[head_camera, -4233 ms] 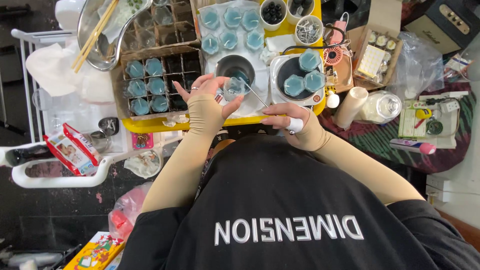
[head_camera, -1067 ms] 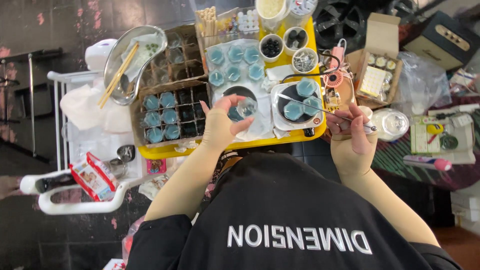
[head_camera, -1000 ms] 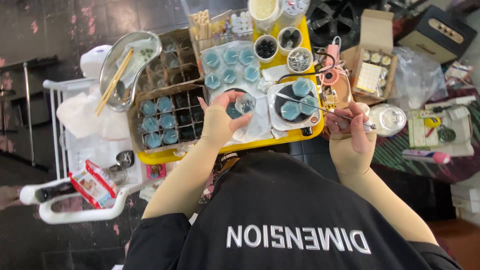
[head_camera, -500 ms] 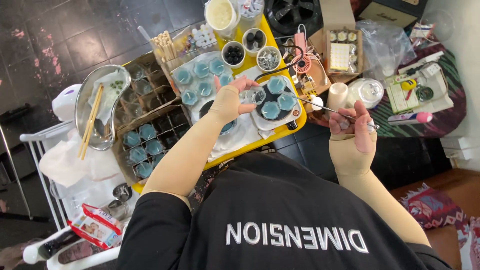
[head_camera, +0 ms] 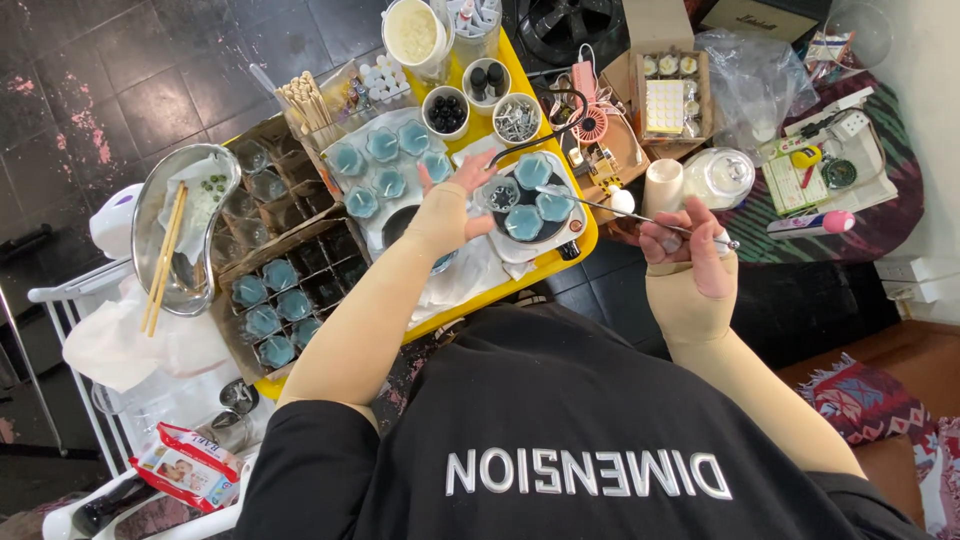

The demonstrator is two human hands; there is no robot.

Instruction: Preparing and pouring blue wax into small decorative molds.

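Yellow tray (head_camera: 560, 262): glass (head_camera: 500, 193) seemingly under fingers (head_camera: 478, 172).

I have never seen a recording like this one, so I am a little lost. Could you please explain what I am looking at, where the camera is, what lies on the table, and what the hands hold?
There is no machine here. A person works with two bare hands, and one camera worn on the head looks straight down, so the black shirt fills the bottom of the picture.

The left hand reaches over a yellow tray and touches a small glass jar, which stands with blue-filled jars on a white base. The right hand has a closed grip on a long thin metal tool that points toward those jars.

Around them lie a cardboard divider box with more blue jars, a metal bowl with chopsticks across it, small cups of black pieces and a white cup.
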